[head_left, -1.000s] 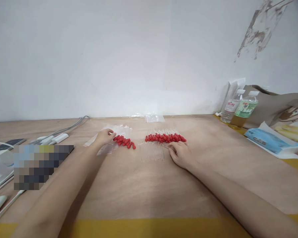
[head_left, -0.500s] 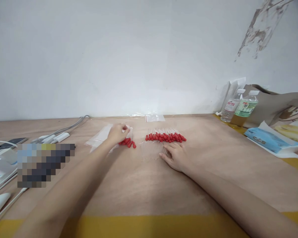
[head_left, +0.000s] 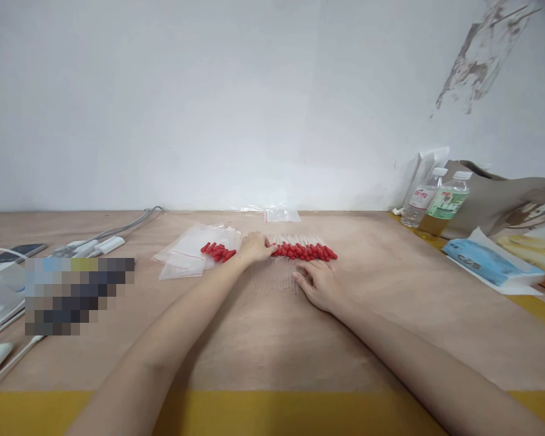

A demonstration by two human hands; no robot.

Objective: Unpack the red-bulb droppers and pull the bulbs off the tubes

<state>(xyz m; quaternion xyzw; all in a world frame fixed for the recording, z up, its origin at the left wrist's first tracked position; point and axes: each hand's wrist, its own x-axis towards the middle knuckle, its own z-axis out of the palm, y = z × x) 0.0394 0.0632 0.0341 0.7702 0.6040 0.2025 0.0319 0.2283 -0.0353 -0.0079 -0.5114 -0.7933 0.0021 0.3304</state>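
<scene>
A row of red rubber dropper bulbs (head_left: 306, 250) lies mid-table, with thin clear stems behind them. My left hand (head_left: 255, 247) is at the row's left end, fingers curled, thumb touching the nearest bulbs; what it grips is hidden. In front of the row, slim clear tubes (head_left: 272, 277) lie side by side. My right hand (head_left: 320, 283) rests on the table at their right end, thumb and fingers closed about a tube. Further left, several loose red bulbs (head_left: 218, 251) lie on flat clear zip bags (head_left: 184, 254).
Another clear bag (head_left: 282, 215) lies by the wall. Charging cables (head_left: 127, 227) and white adapters (head_left: 109, 244) are at the left, near a blurred patch. On the right stand two bottles (head_left: 447, 203), a grey bag (head_left: 490, 194) and a blue tissue pack (head_left: 485, 260).
My left hand has moved right, from the loose bulbs over the bags to the left end of the bulb row. The right hand stays by the tubes. The view has shifted slightly.
</scene>
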